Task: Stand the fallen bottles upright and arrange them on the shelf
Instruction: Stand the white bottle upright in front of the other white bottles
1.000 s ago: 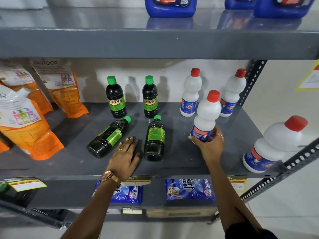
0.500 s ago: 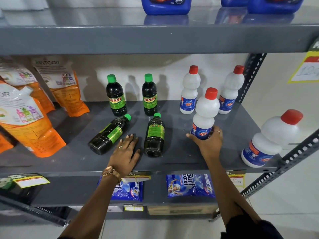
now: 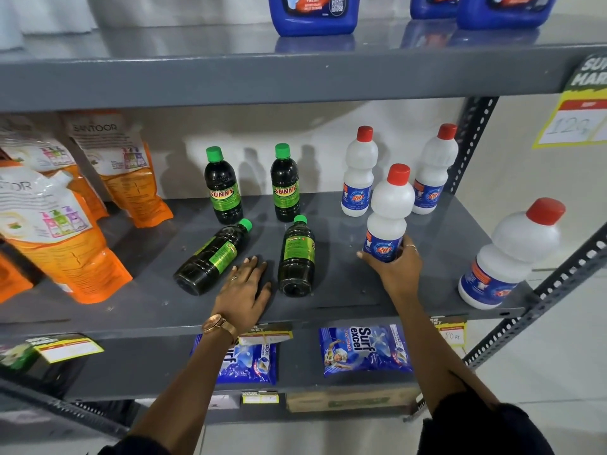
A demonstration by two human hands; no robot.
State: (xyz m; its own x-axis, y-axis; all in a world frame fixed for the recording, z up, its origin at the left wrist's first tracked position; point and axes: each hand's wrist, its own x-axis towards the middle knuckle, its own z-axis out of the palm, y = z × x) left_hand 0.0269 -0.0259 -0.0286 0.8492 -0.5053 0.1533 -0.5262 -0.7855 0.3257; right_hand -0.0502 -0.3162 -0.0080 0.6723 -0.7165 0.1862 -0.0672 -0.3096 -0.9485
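Note:
On the grey middle shelf (image 3: 345,297), my right hand (image 3: 395,269) grips the base of an upright white bottle with a red cap (image 3: 389,211). Two more white bottles (image 3: 359,172) (image 3: 433,169) stand behind it, and another one (image 3: 512,254) stands at the shelf's right front corner. Two dark green-capped bottles (image 3: 223,188) (image 3: 285,183) stand at the back. Two others lie on their sides: one (image 3: 213,256) left of my left hand, one (image 3: 296,256) right of it. My left hand (image 3: 244,290) rests flat on the shelf between them, fingers spread, holding nothing.
Orange refill pouches (image 3: 62,234) fill the shelf's left side. Blue jugs (image 3: 313,13) stand on the shelf above. Blue detergent packets (image 3: 364,351) lie on the lower shelf, behind price tags. A perforated metal upright (image 3: 473,139) bounds the right side.
The white bottle in my right hand has come down slightly toward the shelf and stays upright. My left hand has barely moved. The view has tilted up a little.

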